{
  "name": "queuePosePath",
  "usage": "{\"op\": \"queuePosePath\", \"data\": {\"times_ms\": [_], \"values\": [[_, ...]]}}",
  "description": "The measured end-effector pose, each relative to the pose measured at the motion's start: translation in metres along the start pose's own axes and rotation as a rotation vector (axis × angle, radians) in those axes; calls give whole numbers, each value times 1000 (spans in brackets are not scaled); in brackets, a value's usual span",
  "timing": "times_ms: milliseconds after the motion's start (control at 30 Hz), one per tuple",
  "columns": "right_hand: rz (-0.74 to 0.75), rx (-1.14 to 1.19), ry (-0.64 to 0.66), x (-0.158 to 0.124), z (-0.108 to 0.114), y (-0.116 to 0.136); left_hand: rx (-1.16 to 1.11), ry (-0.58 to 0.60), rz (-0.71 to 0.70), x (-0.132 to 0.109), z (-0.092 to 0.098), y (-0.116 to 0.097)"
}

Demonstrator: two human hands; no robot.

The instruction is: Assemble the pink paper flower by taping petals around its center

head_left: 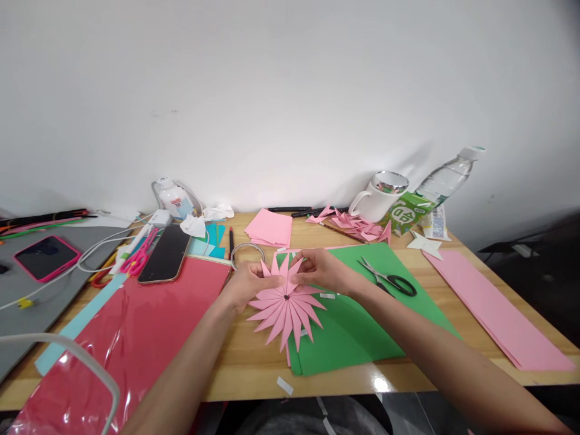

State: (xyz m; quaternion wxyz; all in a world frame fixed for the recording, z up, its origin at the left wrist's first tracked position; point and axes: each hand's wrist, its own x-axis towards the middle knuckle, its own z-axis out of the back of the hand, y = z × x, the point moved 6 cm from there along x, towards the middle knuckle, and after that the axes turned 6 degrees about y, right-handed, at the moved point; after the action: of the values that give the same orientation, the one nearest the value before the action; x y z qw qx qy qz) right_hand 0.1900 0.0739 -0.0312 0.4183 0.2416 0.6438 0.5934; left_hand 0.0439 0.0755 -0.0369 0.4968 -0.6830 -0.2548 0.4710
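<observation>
A pink folded paper flower (286,307) with many pointed petals lies on the wooden table, partly over a green sheet (357,326). My left hand (248,284) grips the flower's upper left petals, fingers closed on the paper. My right hand (322,270) pinches the upper right petals from the other side. Both hands meet at the flower's top edge. The lower petals fan out free toward me.
Black-handled scissors (390,279) lie on the green sheet. A red sheet (136,338), phone (165,254), tape ring (247,252) and pink scissors (139,256) sit left. Behind are pink squares (270,228), a white mug (379,197) and a bottle (446,179). Pink strips (489,305) lie right.
</observation>
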Motion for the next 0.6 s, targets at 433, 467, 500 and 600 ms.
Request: {"op": "queuePosePath", "data": {"times_ms": [433, 467, 500, 600], "values": [[16, -5, -19, -3, -3, 1, -15, 26, 0, 1, -1, 1], [25, -16, -22, -3, -4, 1, -18, 20, 3, 1, 0, 1], [32, -28, -29, -3, -4, 1, -21, 11, 5, 1, 1, 1], [52, -58, -64, -3, -4, 0, -22, -18, 14, 1, 2, 2]]}}
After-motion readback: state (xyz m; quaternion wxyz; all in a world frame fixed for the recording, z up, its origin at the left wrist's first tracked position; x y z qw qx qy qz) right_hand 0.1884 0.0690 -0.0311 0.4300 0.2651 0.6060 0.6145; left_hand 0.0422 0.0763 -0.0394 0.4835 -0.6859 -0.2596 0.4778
